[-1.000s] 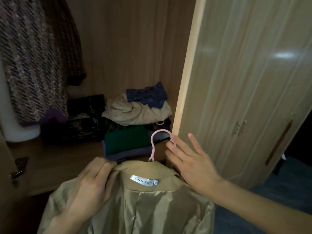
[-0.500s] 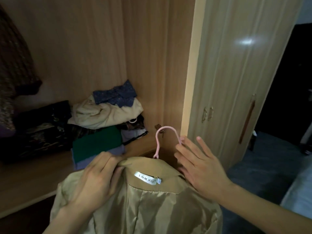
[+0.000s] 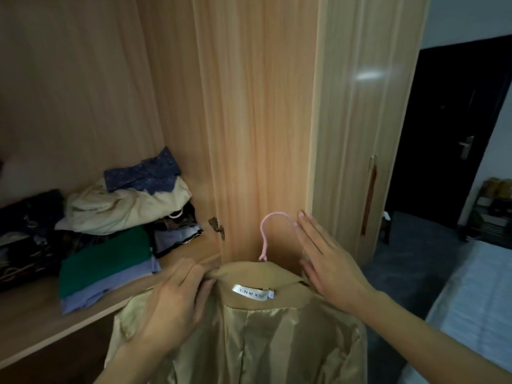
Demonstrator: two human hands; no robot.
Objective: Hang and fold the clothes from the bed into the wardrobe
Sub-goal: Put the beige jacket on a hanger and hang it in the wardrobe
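Between your hands hangs the tan jacket (image 3: 249, 336), already on its pink hanger (image 3: 270, 234), lining and label facing you. Your left hand (image 3: 174, 309) pinches the collar's edge with curled fingers, probably to keep the shoulder seated on the hanger. Your right hand (image 3: 329, 267) is spread flat, fingers straight, resting against the other side of the collar beside the hook, holding nothing. Beyond your left hand, folded clothes (image 3: 110, 245) sit on the wardrobe shelf (image 3: 36, 328); beyond your right stands the closed wardrobe door (image 3: 357, 134). Since a second ago your view has swung rightward, the hanging tweed garment has left view, and both hands have kept their hold.
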